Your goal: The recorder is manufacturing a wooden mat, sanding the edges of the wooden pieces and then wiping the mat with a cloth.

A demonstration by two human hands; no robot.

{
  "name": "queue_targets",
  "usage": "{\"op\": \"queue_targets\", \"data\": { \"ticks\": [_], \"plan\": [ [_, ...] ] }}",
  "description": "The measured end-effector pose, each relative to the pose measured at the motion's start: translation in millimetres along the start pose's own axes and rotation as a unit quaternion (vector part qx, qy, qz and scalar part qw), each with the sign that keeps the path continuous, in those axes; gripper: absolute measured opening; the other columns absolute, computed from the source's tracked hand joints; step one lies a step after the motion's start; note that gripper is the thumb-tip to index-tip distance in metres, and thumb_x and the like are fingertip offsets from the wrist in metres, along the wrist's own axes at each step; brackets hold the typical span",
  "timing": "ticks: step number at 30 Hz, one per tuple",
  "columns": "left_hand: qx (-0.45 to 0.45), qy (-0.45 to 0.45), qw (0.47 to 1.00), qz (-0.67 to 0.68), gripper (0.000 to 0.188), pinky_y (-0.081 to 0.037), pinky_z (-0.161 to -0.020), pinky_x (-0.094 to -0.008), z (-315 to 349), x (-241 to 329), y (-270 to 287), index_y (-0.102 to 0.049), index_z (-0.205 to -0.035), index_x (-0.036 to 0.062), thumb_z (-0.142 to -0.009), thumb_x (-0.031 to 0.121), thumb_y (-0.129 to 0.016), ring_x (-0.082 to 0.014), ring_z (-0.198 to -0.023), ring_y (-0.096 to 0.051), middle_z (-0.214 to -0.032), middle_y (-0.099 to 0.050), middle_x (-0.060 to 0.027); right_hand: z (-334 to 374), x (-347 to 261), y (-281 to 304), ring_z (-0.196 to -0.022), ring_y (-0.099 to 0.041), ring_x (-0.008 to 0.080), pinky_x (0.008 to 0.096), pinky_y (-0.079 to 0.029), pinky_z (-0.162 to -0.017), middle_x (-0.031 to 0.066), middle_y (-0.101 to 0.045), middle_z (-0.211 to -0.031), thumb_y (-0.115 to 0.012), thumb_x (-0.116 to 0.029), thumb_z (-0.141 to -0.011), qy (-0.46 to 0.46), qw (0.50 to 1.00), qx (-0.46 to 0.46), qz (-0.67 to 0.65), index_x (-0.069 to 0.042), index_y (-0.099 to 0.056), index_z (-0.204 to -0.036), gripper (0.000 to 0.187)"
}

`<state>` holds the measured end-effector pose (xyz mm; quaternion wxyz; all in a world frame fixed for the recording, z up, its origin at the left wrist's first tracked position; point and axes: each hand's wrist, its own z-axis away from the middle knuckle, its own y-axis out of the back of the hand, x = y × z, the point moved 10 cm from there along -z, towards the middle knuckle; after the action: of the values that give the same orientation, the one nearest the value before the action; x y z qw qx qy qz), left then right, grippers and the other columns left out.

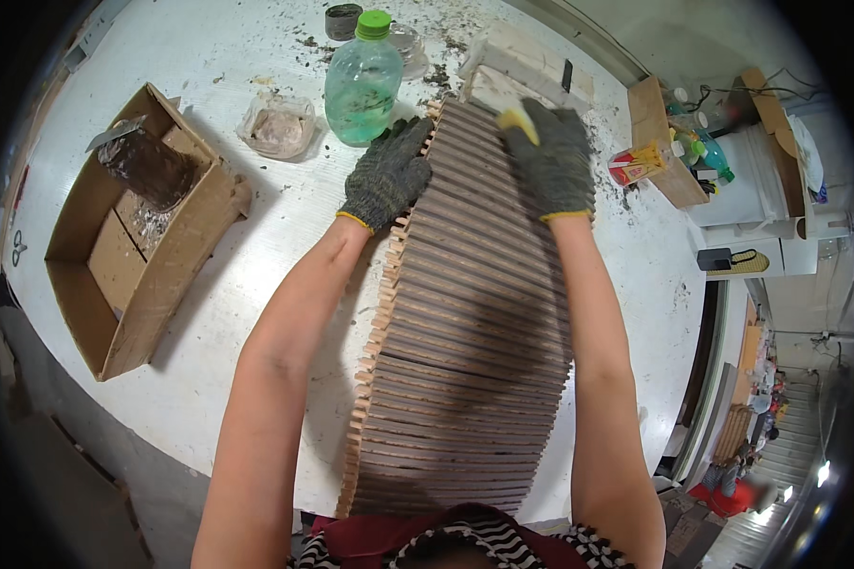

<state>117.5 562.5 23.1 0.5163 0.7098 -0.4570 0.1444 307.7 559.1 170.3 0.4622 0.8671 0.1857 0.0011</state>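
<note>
A long panel of narrow brown slats (465, 313), lying side by side, stretches from near my body to the table's far part. Their pale ends stick out unevenly along the left edge. My left hand (387, 175), in a dark grey knitted glove with a yellow cuff, lies against the panel's far left edge, fingers stretched out. My right hand (555, 161), gloved alike, is over the panel's far right part, slightly blurred. Its fingers are closed on a small yellow piece (519, 123), sponge-like, touching or just above the slats; its exact kind is unclear.
A green-capped bottle (362, 95) with greenish liquid stands beyond my left hand, beside a crumpled clear bag (278, 125). An open cardboard box (157, 275) holding a dark brown cylinder (147, 166) is at left. Pale wrapped blocks (517, 71) lie behind the panel; another box (669, 142) stands right.
</note>
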Motion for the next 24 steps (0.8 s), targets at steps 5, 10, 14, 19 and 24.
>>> {"op": "queue_targets", "data": {
  "ticks": [5,10,14,19,24],
  "plan": [
    [-0.023,0.021,0.999,-0.007,0.058,-0.029,-0.121,-0.0448,-3.7,-1.7,-1.0,-0.042,-0.154,0.0135,-0.098,0.029,-0.053,-0.0362,-0.146,-0.037,-0.154,-0.046,-0.0147,-28.2,-64.6,-53.1,-0.107,-0.060,0.0400,0.0480,-0.049,-0.095,0.0244,-0.066,-0.115,-0.067,-0.041,-0.088,0.068,0.997,-0.006,-0.032,-0.008,-0.068,-0.125,0.049],
    [-0.002,-0.001,1.000,0.014,0.061,-0.028,-0.121,-0.0459,-2.0,4.1,4.1,-0.041,-0.152,0.0115,-0.095,0.030,-0.052,-0.0381,-0.143,-0.039,-0.151,-0.047,-0.0195,-14.7,-38.4,-47.4,-0.109,-0.060,0.0406,0.0471,-0.048,-0.097,0.0234,-0.066,-0.118,-0.067,-0.040,-0.088,0.027,0.993,-0.114,0.017,-0.009,-0.069,-0.125,0.047],
    [-0.011,0.015,1.000,0.015,0.062,-0.027,-0.122,-0.0453,-1.3,0.8,0.8,-0.041,-0.152,0.0112,-0.093,0.027,-0.053,-0.0375,-0.144,-0.038,-0.151,-0.047,-0.0195,1.3,6.8,-8.1,-0.108,-0.061,0.0382,0.0466,-0.048,-0.096,0.0227,-0.066,-0.112,-0.069,-0.039,-0.089,-0.004,0.994,-0.099,0.041,-0.009,-0.070,-0.124,0.046],
    [-0.018,0.033,0.997,0.061,0.067,-0.028,-0.121,-0.0440,-17.5,-7.2,-9.1,-0.041,-0.153,0.0109,-0.088,0.022,-0.054,-0.0369,-0.144,-0.038,-0.152,-0.046,-0.0196,-11.9,8.4,-5.3,-0.111,-0.060,0.0370,0.0463,-0.048,-0.099,0.0230,-0.066,-0.114,-0.070,-0.039,-0.087,-0.017,0.998,-0.049,-0.043,-0.008,-0.069,-0.127,0.050],
    [-0.003,0.032,0.994,0.101,0.069,-0.029,-0.120,-0.0434,-33.3,-14.5,-14.0,-0.041,-0.153,0.0109,-0.086,0.020,-0.055,-0.0365,-0.145,-0.037,-0.153,-0.045,-0.0201,-41.8,-51.6,-50.1,-0.106,-0.061,0.0373,0.0480,-0.049,-0.095,0.0224,-0.067,-0.108,-0.066,-0.046,-0.088,0.057,0.998,-0.007,-0.015,-0.010,-0.071,-0.124,0.051]
  ]
}}
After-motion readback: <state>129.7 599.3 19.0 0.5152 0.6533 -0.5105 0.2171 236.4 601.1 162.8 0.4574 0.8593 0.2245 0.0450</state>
